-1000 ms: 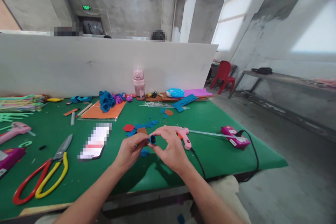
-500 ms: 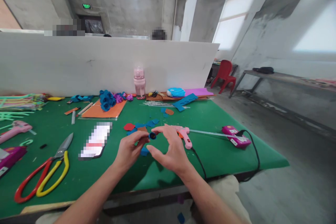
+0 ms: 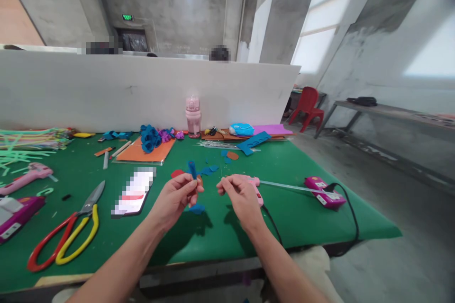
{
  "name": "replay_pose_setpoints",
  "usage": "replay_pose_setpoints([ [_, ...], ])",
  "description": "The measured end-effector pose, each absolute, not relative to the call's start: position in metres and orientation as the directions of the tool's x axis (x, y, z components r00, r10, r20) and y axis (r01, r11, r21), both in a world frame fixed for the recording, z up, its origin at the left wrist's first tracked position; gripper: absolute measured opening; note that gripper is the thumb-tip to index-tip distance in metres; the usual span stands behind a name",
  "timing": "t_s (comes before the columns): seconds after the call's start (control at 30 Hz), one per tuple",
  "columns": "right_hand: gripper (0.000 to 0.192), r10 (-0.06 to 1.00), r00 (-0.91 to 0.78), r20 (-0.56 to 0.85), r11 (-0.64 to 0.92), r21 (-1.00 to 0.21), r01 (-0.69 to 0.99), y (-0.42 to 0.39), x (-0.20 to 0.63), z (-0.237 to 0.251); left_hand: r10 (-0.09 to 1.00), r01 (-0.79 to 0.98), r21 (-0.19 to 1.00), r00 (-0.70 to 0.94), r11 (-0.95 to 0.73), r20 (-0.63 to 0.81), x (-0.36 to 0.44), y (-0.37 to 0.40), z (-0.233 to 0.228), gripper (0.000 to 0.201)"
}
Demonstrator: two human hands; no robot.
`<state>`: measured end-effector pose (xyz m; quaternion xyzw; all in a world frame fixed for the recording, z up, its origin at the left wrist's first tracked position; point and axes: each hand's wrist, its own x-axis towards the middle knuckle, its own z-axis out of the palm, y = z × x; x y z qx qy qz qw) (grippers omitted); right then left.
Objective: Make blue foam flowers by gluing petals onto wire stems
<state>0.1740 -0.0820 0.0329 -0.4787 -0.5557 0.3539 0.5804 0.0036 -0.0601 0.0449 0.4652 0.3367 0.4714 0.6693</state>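
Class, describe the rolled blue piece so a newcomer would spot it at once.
Find the green table, then the left hand above its middle. It grips the rolled blue piece, a narrow shape whose end sticks up. Unlike the flat blue scraps nearby, it is rolled and held above the table.

We can't spell out any txt for certain. Above the dark doorway point(image 3: 133, 40) we've got a lit green exit sign point(image 3: 127, 17), its chars too blurred to read. Label print on the R magenta box point(image 3: 320, 183) is too sm. for us; ditto the L magenta box point(image 3: 26, 220), partly cut off at the pic's edge. The phone point(image 3: 134, 191) has a pixelated screen w/ a red band, so its txt's illeg.
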Motion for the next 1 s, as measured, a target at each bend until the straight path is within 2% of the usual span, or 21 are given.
replay_pose_setpoints([
  [0.1, 0.028, 0.957, 0.09, 0.276, 0.275, -0.961, 0.033, -0.084, 0.17, 0.034, 0.902, -0.354, 0.91, 0.43, 0.216, -0.046, 0.006, -0.062, 0.039, 0.018],
  [0.23, 0.029, 0.965, -0.179, 0.19, 0.146, -0.961, -0.236, -0.089, 0.162, 0.033, 0.828, -0.4, 0.847, 0.554, 0.349, -0.079, 0.012, -0.068, 0.033, 0.016],
  [0.33, 0.029, 0.947, -0.275, 0.164, 0.057, -0.932, -0.358, -0.091, 0.159, 0.032, 0.796, -0.406, 0.815, 0.596, 0.414, -0.108, 0.016, -0.072, 0.031, 0.017],
  [0.53, 0.022, 0.954, -0.251, 0.162, 0.062, -0.929, -0.365, -0.09, 0.161, 0.031, 0.773, -0.381, 0.808, 0.62, 0.449, -0.137, 0.02, -0.074, 0.029, 0.02],
  [0.7, 0.019, 0.977, -0.145, 0.155, 0.095, -0.931, -0.351, -0.084, 0.165, 0.027, 0.789, -0.309, 0.861, 0.593, 0.404, -0.158, 0.022, -0.072, 0.025, 0.02],
  [0.83, 0.02, 0.971, -0.193, 0.145, 0.075, -0.941, -0.33, -0.084, 0.165, 0.025, 0.821, -0.308, 0.872, 0.546, 0.381, -0.166, 0.024, -0.071, 0.023, 0.02],
  [1.0, 0.016, 0.98, -0.178, 0.087, -0.002, -0.893, -0.449, -0.084, 0.163, 0.022, 0.84, -0.364, 0.855, 0.524, 0.37, -0.141, 0.026, -0.072, 0.025, 0.019],
])
